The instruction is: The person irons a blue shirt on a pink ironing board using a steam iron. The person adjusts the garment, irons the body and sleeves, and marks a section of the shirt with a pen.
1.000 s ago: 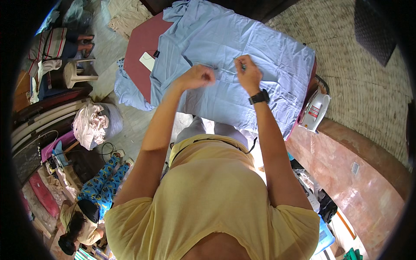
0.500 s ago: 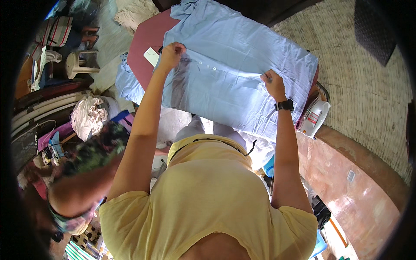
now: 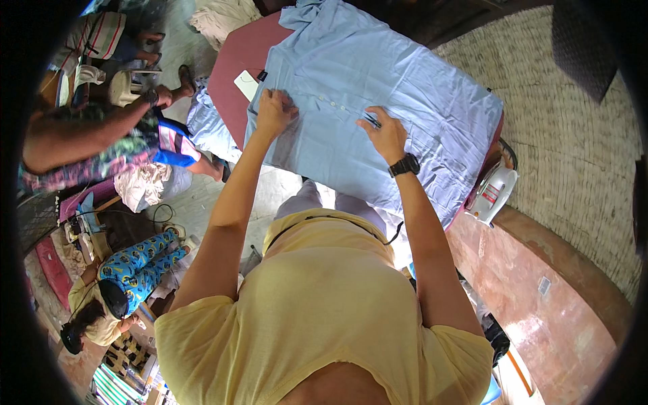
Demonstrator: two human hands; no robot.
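Observation:
A light blue buttoned shirt (image 3: 324, 148) lies spread over a maroon-topped table (image 3: 233, 57), with creases toward its right side. My left hand (image 3: 275, 113) is on the shirt near its left edge, fingers bent and closed on the cloth. To the right of the white buttons, my right hand (image 3: 389, 135) is just over the shirt. Between its thumb and fingers sits a small, slim dark tool (image 3: 372, 120), whose exact kind I cannot make out. Beside my left hand lie a flat white rectangular object (image 3: 246, 85) and a small black piece (image 3: 262, 75).
A white iron (image 3: 491, 192) stands at the table's right end. Bunched blue cloth (image 3: 209, 125) hangs left of the table. One person (image 3: 88, 145) in patterned clothes is close on the left; another in blue patterned trousers (image 3: 138, 266) is lower left.
My hands have come closer together and nearer to me, the right one moving left. The placket strip stretched between them now lies flat. The person at left has moved farther up in view.

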